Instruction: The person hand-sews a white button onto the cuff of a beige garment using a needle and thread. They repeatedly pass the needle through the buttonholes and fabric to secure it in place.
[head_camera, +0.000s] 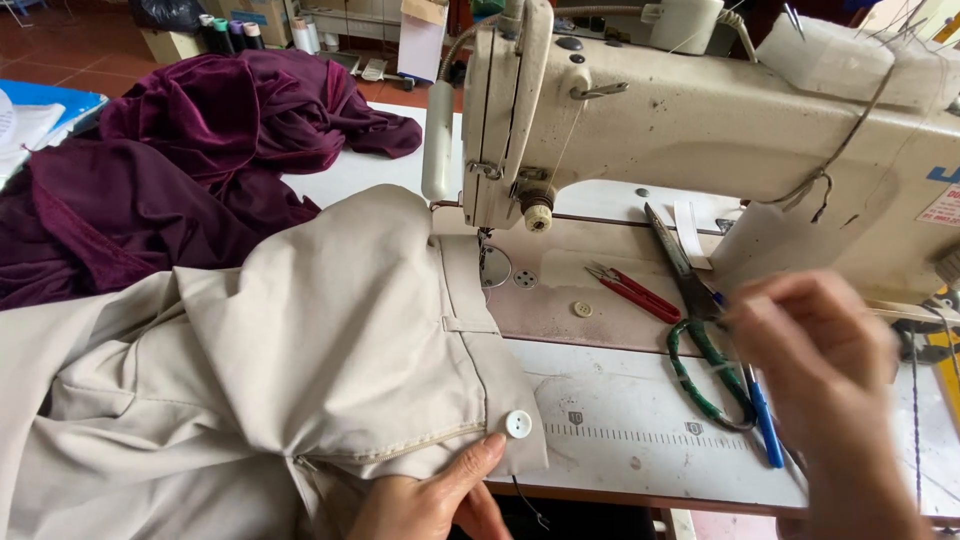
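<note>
Beige trousers (300, 340) lie on the sewing table, their waistband running under the needle of a cream sewing machine (700, 110). A white button (518, 423) sits at the waistband's near end, beside a zip. My left hand (430, 495) presses flat on the fabric just below that button. My right hand (830, 380), blurred, hovers over the table at the right, fingers bent, close to the green-handled scissors (700, 330) and a blue pen (765, 425). Whether it holds anything is unclear.
Red thread snips (630, 290) and a loose pale button (582, 309) rest on the machine bed. A heap of dark purple velvet (170, 170) covers the table's far left. Thread cones (230, 35) stand at the back.
</note>
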